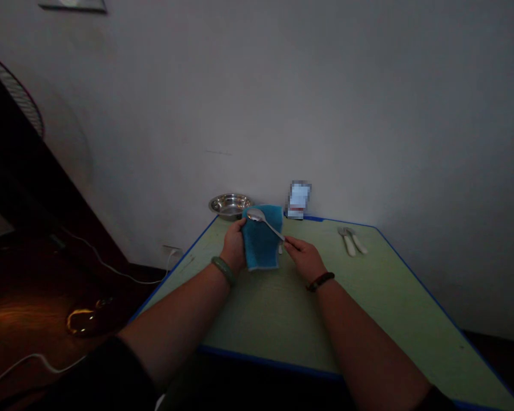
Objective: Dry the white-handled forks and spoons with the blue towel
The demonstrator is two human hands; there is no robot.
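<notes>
A blue cloth [262, 251] hangs from my left hand [235, 245], which grips it along its left side above the table. Across the front of the cloth lies a metal spoon [270, 226], its bowl at the upper left near my left thumb. The end of the spoon's handle is pinched in my right hand [303, 257]. My left fingers are mostly hidden behind the cloth. Part of a pale object shows just past the cloth's right edge, too small to name.
A shiny metal bowl [230, 206] stands at the table's far left corner. Against the wall leans a phone [298, 200], its screen blurred. Several pieces of cutlery with pale handles [352, 242] lie at the right on the green table [265, 325]. A white cable [124, 277] hangs at left.
</notes>
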